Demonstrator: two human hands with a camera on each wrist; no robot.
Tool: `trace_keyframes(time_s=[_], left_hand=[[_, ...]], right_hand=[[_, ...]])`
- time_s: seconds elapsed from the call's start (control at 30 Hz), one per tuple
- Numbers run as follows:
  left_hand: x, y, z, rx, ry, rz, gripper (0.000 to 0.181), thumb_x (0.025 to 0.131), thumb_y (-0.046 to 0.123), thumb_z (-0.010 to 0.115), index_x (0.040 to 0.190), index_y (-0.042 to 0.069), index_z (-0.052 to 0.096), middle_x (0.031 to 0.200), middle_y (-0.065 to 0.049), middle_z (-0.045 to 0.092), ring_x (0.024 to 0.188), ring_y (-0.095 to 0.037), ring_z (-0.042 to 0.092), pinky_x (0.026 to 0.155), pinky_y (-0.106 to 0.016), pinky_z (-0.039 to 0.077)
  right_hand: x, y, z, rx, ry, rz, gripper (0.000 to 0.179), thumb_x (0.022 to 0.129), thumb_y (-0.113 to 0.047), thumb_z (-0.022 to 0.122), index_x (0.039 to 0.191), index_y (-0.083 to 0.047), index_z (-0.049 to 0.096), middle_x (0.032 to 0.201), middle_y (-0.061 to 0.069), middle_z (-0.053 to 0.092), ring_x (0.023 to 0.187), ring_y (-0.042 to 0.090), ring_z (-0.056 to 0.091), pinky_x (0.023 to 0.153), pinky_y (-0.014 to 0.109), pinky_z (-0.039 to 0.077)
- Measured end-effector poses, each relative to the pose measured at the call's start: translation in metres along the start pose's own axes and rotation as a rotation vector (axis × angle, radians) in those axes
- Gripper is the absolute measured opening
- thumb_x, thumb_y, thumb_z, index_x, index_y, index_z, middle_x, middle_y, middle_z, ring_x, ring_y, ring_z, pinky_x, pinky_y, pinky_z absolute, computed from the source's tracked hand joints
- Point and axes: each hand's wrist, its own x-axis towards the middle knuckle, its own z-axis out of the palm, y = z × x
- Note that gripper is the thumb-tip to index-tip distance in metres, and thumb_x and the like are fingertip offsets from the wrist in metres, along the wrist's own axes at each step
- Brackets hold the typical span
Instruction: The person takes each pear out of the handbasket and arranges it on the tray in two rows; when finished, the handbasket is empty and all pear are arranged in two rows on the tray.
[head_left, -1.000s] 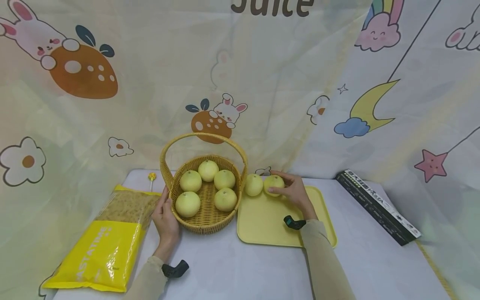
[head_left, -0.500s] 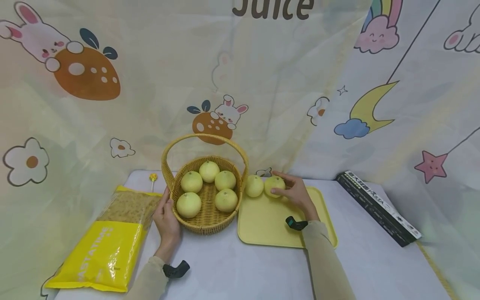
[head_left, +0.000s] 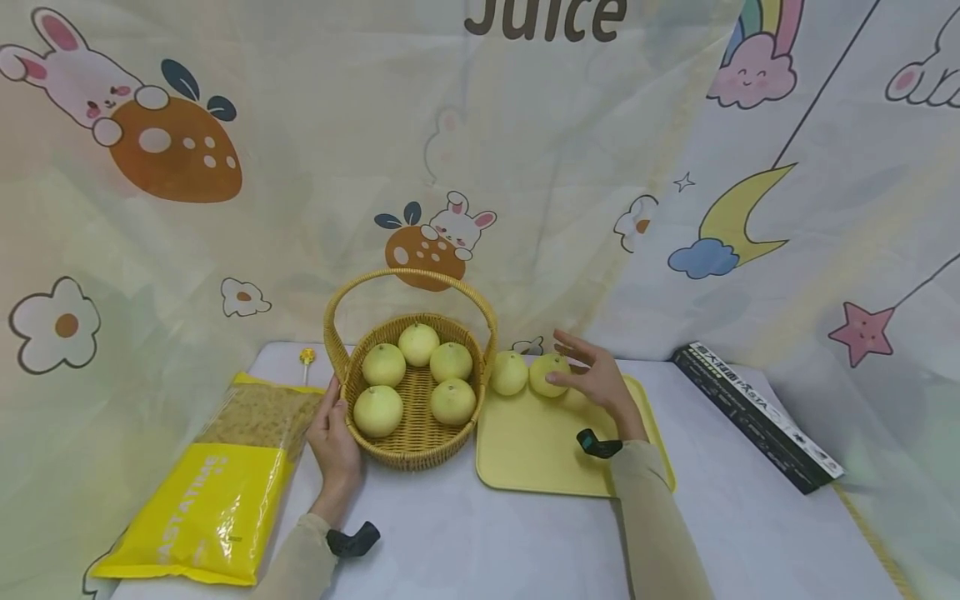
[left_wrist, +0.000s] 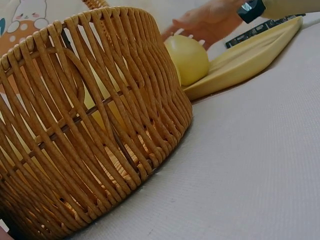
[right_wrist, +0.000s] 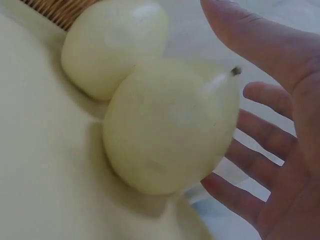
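Note:
A round wicker basket (head_left: 414,454) with a tall arched handle holds several pale yellow-green, round fruits (head_left: 378,411). My left hand (head_left: 333,442) rests against the basket's left side, fingers extended along the wicker; the left wrist view mostly shows the basket wall (left_wrist: 95,115). On the back left of a yellow tray (head_left: 540,454) sit two fruits of the same kind, side by side. My right hand (head_left: 600,382) is at the right one (right_wrist: 170,130), its fingers spread and thumb lifted. The right wrist view shows that fruit's short dark stem and the left fruit (right_wrist: 112,47) behind it.
A yellow pasta bag (head_left: 210,492) lies on the left of the white table, with a small yellow lollipop-like item (head_left: 307,357) behind it. A long black box (head_left: 757,417) lies slantwise on the right. A printed cloth (head_left: 555,208) hangs at the back.
My right hand has loosened from the right fruit, its fingers spreading and the hand shifting slightly to the right. The fruit stays on the tray. My left hand stays at the basket.

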Motion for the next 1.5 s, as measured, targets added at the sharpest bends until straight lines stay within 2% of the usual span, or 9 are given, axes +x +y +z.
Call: trace_keyframes(time_s=[0.17, 0.4, 0.63, 0.83, 0.97, 1.07, 1.2, 1.33, 1.5], left_hand=[[0.001, 0.000, 0.000, -0.001, 0.001, -0.003, 0.048, 0.111, 0.013, 0.041, 0.158, 0.015, 0.051, 0.166, -0.004, 0.046, 0.158, -0.024, 0.037, 0.119, -0.006, 0.038], [0.000, 0.001, -0.001, -0.009, -0.003, -0.007, 0.048, 0.111, 0.014, 0.040, 0.158, 0.015, 0.050, 0.167, -0.005, 0.045, 0.158, -0.025, 0.036, 0.118, -0.005, 0.037], [0.001, -0.001, -0.001, -0.002, -0.004, -0.012, 0.049, 0.112, 0.015, 0.040, 0.159, 0.011, 0.047, 0.168, -0.007, 0.044, 0.159, -0.025, 0.034, 0.121, -0.007, 0.035], [0.000, -0.001, -0.001, 0.007, -0.007, -0.011, 0.048, 0.112, 0.016, 0.040, 0.159, 0.012, 0.048, 0.167, -0.005, 0.045, 0.158, -0.025, 0.035, 0.118, -0.005, 0.036], [0.000, 0.000, -0.001, 0.003, -0.008, -0.014, 0.048, 0.112, 0.016, 0.040, 0.159, 0.014, 0.048, 0.167, -0.004, 0.045, 0.158, -0.025, 0.036, 0.118, -0.005, 0.037], [0.002, 0.000, -0.001, -0.001, -0.005, -0.012, 0.049, 0.112, 0.016, 0.040, 0.160, 0.011, 0.047, 0.168, -0.007, 0.043, 0.158, -0.026, 0.035, 0.122, -0.009, 0.036], [0.003, 0.001, -0.001, -0.004, -0.001, -0.006, 0.049, 0.111, 0.015, 0.041, 0.159, 0.010, 0.047, 0.167, -0.007, 0.044, 0.158, -0.025, 0.036, 0.127, -0.017, 0.036], [0.002, 0.002, -0.001, -0.002, 0.005, -0.006, 0.048, 0.110, 0.014, 0.042, 0.158, 0.013, 0.050, 0.166, -0.003, 0.047, 0.157, -0.023, 0.038, 0.126, -0.017, 0.037], [0.001, 0.001, -0.001, -0.007, 0.011, -0.010, 0.048, 0.110, 0.013, 0.042, 0.158, 0.011, 0.050, 0.166, -0.005, 0.047, 0.157, -0.024, 0.038, 0.125, -0.015, 0.037]], right_hand=[[0.002, -0.018, -0.001, 0.041, 0.025, -0.103, 0.081, 0.088, -0.002, 0.085, 0.159, -0.006, 0.048, 0.164, 0.019, 0.047, 0.148, 0.040, 0.050, 0.119, 0.064, 0.047], [0.003, -0.045, 0.004, 0.168, 0.037, -0.228, 0.080, 0.086, 0.007, 0.083, 0.157, -0.005, 0.050, 0.160, 0.019, 0.053, 0.143, 0.030, 0.058, 0.112, 0.036, 0.058], [0.000, -0.072, 0.015, 0.376, -0.009, -0.375, 0.073, 0.089, 0.004, 0.081, 0.155, 0.003, 0.050, 0.153, 0.013, 0.062, 0.136, 0.023, 0.065, 0.112, 0.045, 0.059], [-0.002, -0.094, 0.036, 0.408, -0.113, -0.456, 0.075, 0.092, -0.016, 0.084, 0.150, 0.013, 0.048, 0.145, 0.012, 0.068, 0.131, 0.027, 0.068, 0.107, 0.052, 0.061], [-0.003, -0.105, 0.058, 0.400, -0.156, -0.471, 0.077, 0.091, -0.023, 0.086, 0.148, 0.014, 0.050, 0.141, 0.028, 0.066, 0.127, 0.034, 0.070, 0.105, 0.055, 0.062], [-0.003, -0.110, 0.077, 0.390, -0.174, -0.461, 0.073, 0.091, -0.021, 0.085, 0.148, 0.010, 0.052, 0.137, 0.038, 0.062, 0.123, 0.038, 0.070, 0.101, 0.062, 0.061], [-0.001, -0.110, 0.103, 0.349, -0.224, -0.455, 0.068, 0.093, -0.014, 0.082, 0.150, 0.009, 0.052, 0.138, 0.039, 0.061, 0.122, 0.043, 0.070, 0.097, 0.070, 0.059], [0.003, -0.106, 0.124, 0.326, -0.285, -0.444, 0.068, 0.094, -0.008, 0.079, 0.151, 0.011, 0.049, 0.141, 0.039, 0.059, 0.123, 0.055, 0.064, 0.099, 0.076, 0.055], [0.007, -0.103, 0.142, 0.272, -0.323, -0.377, 0.071, 0.092, -0.014, 0.083, 0.155, -0.007, 0.053, 0.146, 0.025, 0.063, 0.127, 0.056, 0.061, 0.105, 0.070, 0.056]])
